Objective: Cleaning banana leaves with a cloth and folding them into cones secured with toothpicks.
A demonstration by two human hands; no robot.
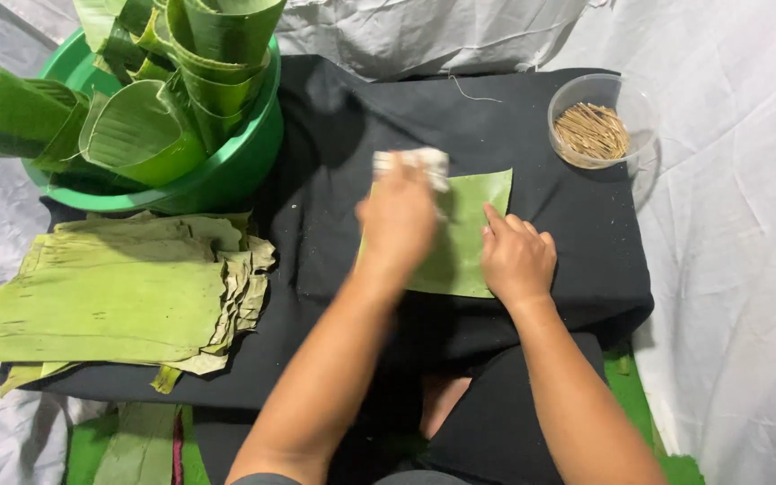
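A rectangular piece of green banana leaf (471, 224) lies flat on a black cloth (334, 162). My left hand (397, 220) is blurred and rests over the leaf's left part, gripping a pale crumpled cloth (413, 163) at the leaf's upper left corner. My right hand (517, 257) presses flat on the leaf's lower right part, fingers together and pointing up and left, holding nothing.
A stack of flat banana leaves (119, 292) lies at the left. A green basin (226, 175) with rolled leaf cones stands at the back left. A clear round tub (599, 121) of short wooden sticks sits at the back right. White sheeting (729, 269) surrounds the cloth.
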